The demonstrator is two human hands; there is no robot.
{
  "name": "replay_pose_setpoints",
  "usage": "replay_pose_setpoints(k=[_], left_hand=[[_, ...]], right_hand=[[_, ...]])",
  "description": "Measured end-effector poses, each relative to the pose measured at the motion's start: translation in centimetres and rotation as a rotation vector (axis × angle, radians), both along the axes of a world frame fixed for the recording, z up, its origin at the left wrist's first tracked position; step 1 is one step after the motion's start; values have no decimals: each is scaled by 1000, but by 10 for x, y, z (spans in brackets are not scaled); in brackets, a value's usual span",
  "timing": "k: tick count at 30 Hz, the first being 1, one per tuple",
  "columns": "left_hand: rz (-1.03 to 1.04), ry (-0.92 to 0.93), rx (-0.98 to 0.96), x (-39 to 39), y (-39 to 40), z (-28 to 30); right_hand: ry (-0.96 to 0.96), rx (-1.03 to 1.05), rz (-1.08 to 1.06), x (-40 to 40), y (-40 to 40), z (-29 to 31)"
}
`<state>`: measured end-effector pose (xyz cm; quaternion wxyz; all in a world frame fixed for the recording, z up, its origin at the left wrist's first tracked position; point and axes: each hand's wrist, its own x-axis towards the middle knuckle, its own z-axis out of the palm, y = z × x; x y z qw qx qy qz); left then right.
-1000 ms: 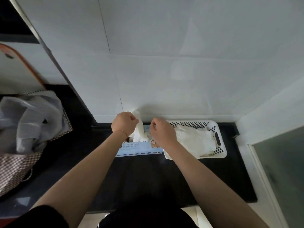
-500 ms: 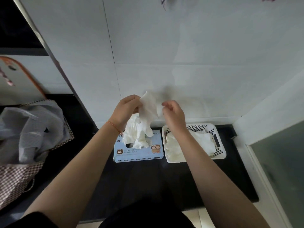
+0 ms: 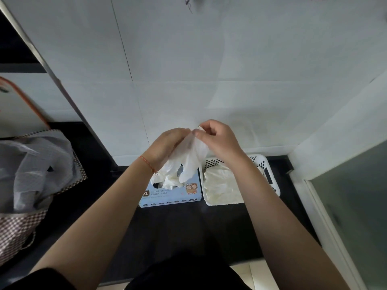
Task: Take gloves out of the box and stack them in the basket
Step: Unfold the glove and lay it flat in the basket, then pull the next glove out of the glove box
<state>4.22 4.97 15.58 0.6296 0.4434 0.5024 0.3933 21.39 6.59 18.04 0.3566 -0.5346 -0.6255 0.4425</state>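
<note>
A white glove [image 3: 189, 158] is pinched at its top edge by both hands, held up in the air in front of the tiled wall. The right hand [image 3: 217, 139] has it nipped between thumb and curled fingers, and the left hand [image 3: 167, 144] is curled round the other side of the same edge, so neither hand is free. The glove hangs down between them, fingers dangling just over the box.

Below that, the blue glove box [image 3: 170, 194] is sat on the dark counter [image 3: 188, 227], with a bunch of more gloves [image 3: 167, 180] bulging out of its opening. Whether the held glove is fully clear of that bunch can't be told, since the two overlap from up here.

Just right of the box, touching or very nearly, the white perforated basket [image 3: 270, 174] is parked against the far wall, and a flat pile of stacked gloves [image 3: 219, 185] is already laid inside it, so the job looks well underway.

Step in hand seems to be the pull-out and straightening of one glove. Next, the glove would probably need to be carried right and lowered flat onto the pile, kept spread so it isn't bunched, and the loose ones in the box shouldn't be dragged along.

Far left, a checked bag [image 3: 12, 227] stuffed with grey cloth is left alone.
</note>
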Motion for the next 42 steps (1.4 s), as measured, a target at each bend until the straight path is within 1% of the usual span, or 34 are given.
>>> replay_pose_setpoints(k=[2, 3, 4, 7, 10, 12, 16, 19, 22, 24, 28, 29, 34, 36, 38, 42], left_hand=[[-104, 190, 118, 6, -2, -3], [-112, 273, 159, 8, -3, -5], [-88, 317, 177, 11, -3, -8], [-1, 368, 174, 14, -1, -18], [-21, 434, 149, 18, -1, -24], [-61, 434, 115, 23, -1, -27], [-171, 376, 11, 30, -2, -44], [-148, 350, -35, 29, 1, -55], [-102, 364, -50, 30, 11, -62], [-149, 456, -52, 36, 18, -69], [-305, 810, 19, 68, 27, -97], [-326, 873, 34, 76, 30, -106], [-278, 1000, 65, 112, 43, -132], [-260, 1040, 112, 122, 45, -139], [-209, 1097, 223, 135, 49, -149], [11, 1232, 698, 155, 38, -159]], right_hand=[[16, 13, -38, 5, 0, 1], [18, 27, -61, 7, 0, 2], [12, 44, -87, 9, 1, 3], [-2, 96, -176, 21, 4, 1], [-5, 100, -256, 35, 8, -6], [-29, 104, -288, 41, 9, -12], [-79, 89, -315, 53, 8, -24], [-131, 7, -313, 64, 8, -36], [-168, -140, -322, 79, 8, -53], [-222, -224, -322, 90, 7, -69], [-339, -303, -291, 106, 1, -114], [-373, -314, -293, 110, -1, -125], [-579, -259, -298, 138, -3, -153], [-670, -214, -287, 150, 2, -158], [-746, -181, -261, 166, 13, -167], [-870, -92, -225, 181, 21, -175]])
